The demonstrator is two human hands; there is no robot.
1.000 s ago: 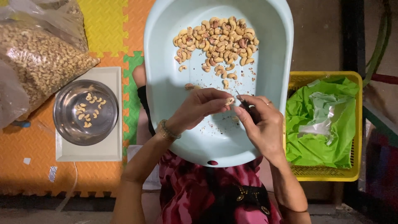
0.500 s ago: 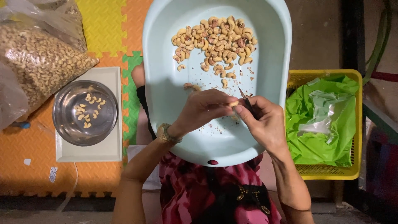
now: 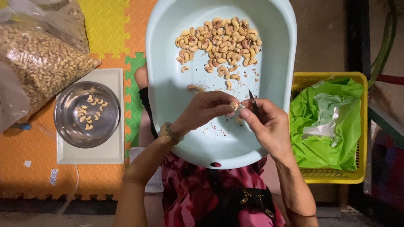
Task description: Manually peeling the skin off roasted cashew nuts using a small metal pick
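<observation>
Nearest the camera, a lap in dark red patterned cloth (image 3: pixel 210 197) carries the near rim of a pale blue plastic basin (image 3: pixel 168 84), which tilts away over a foam mat. Both forearms rise from the bottom edge and meet above the basin's lower half. Left hand (image 3: pixel 206 110), a beaded bracelet (image 3: pixel 169 133) at its wrist, pinches a single cashew (image 3: pixel 234 104) between thumb and fingertips, grip narrow and closed on the nut. Right hand (image 3: pixel 269 126) sits just beside it, fingers folded round a small dark-bladed knife (image 3: pixel 253 103); the blade points up and away, close by the nut, though whether it touches cannot be told. Small reddish skin flakes (image 3: pixel 219 134) are scattered on the basin floor under the hands. Further up the basin, a heap of cashews (image 3: pixel 221 44) lies against the far slope, a few strays below it. To the left, a steel bowl (image 3: pixel 67 122) holding a handful of nuts stands on a white scale platform (image 3: pixel 109 155). To the right, a yellow basket (image 3: pixel 336 176) lined with green plastic. Far left corner, a clear bag of cashews (image 3: pixel 38 63) slumps on the orange and yellow mat (image 3: pixel 109 25).
</observation>
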